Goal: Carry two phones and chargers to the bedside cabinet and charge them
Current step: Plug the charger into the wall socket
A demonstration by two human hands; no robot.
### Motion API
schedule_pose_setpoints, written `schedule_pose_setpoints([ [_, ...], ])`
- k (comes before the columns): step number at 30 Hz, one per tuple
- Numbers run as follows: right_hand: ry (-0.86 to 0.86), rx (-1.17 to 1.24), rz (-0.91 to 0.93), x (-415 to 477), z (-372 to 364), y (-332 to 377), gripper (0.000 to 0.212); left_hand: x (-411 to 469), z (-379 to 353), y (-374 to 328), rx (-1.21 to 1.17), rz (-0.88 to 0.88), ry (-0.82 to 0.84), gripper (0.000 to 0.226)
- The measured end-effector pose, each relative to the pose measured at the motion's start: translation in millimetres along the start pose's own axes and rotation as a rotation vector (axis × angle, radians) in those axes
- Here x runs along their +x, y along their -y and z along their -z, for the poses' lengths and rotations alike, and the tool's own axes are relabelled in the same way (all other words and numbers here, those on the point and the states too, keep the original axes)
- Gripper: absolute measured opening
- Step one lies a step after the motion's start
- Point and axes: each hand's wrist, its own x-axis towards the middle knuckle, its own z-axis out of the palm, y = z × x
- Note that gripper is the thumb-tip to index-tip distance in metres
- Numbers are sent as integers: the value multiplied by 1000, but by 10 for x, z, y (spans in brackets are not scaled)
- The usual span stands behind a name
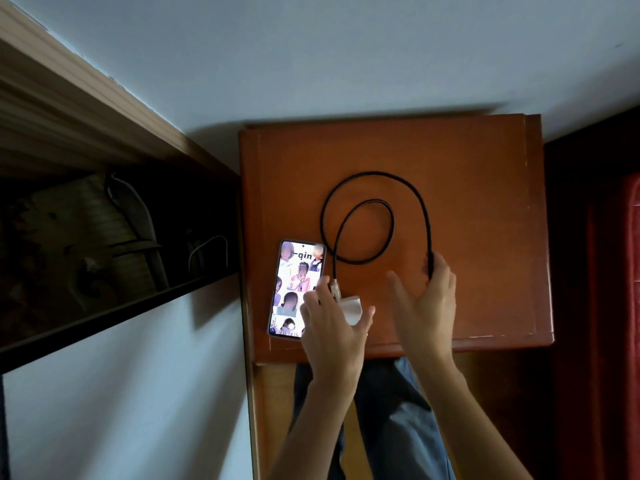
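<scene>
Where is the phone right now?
In the head view, the phone lies screen-up at the cabinet's front left corner, just left of the left hand and white charger.

Bedside cabinet (467,209): glossy reddish-brown wood, paler chipped line along its front edge. Cable (393,216): black braid flecked with fine pale specks, metallic silver plug end. Charger block (351,308): plain white. Phone (294,289): lit screen, collage of pastel lilac, pink and white picture tiles, dark lettering near top. Wall (346,46): pale blue-grey. Trousers (398,427): slate blue.
</scene>
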Motion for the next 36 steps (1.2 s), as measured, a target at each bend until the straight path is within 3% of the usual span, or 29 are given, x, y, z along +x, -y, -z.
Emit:
schedule_pose_setpoints([
  [4, -18, -68, -17, -33, 134, -76, 73, 105, -30, -115, 52, -21, 12, 83],
  [8, -86, -78, 229, 45, 331, -126, 59, 198, 221, -209, -284, 79, 69, 78],
  [12, 245, 45, 360, 122, 408, -31, 60, 304, 597, -439, -724, 248, 157, 44],
  [14, 356, 121, 375, 103, 376, 102, 62, 363, 772, -592, -823, 226, 153, 45],
  [18, 397, 366, 413, 83, 354, 468, 47, 437, 1051, -851, -964, 223, 148, 70],
  [21, 375, 450, 475, 90, 407, 778, 45, 468, 1257, -983, -1063, 178, 134, 54],
  [23, 361, 470, 526, 97, 446, 954, 45, 504, 1378, -1046, -1096, 142, 142, 28],
  [30, 292, 598, 609, 124, 480, 1470, 35, 609, 1629, -1187, -1001, -45, 318, 44],
  [33, 252, 654, 551, 168, 440, 1722, 29, 673, 1706, -1231, -922, -150, 188, 42],
  [36, 292, 626, 549, 243, 382, 1924, 23, 754, 1784, -1259, -900, -213, 62, 59],
])
